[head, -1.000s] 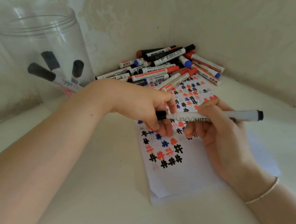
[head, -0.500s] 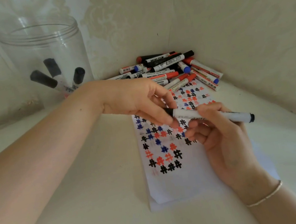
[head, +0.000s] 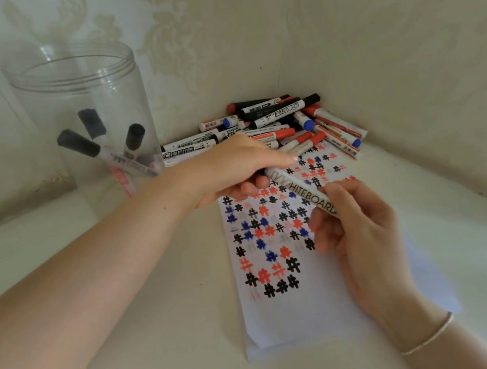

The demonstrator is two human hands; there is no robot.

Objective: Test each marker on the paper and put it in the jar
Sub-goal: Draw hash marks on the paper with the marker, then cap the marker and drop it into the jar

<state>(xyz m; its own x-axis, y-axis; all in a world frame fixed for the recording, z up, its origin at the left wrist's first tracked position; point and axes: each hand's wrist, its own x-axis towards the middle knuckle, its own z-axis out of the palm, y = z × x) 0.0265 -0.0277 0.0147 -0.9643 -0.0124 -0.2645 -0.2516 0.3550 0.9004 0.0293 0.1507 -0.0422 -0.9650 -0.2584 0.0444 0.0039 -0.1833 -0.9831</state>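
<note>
Marker (head: 300,189) with a white barrel and the grey outlined word "WHITEBOARD" along it slants between both hands above the paper (head: 291,314). The right hand (head: 361,229) has thumb and fingers curled round the nearer end of the barrel, so that end is hidden. The left hand (head: 233,166) covers the farther end, fingers bent over it and closed on it; the cap or tip under them cannot be seen. A thin bracelet (head: 432,334) circles the right wrist.

Under both hands the white paper lies on the pale worktop (head: 165,340), filled with rows of small hash marks in black, red and blue, with its nearer part blank. Just beyond the left hand's fingers sits a loose pile of markers (head: 283,120), white-bodied with red, blue and black caps, pushed into the corner of the wall. To the left of the left wrist stands a clear plastic jar (head: 77,92), open-topped, with black-capped markers (head: 95,140) leaning inside.
</note>
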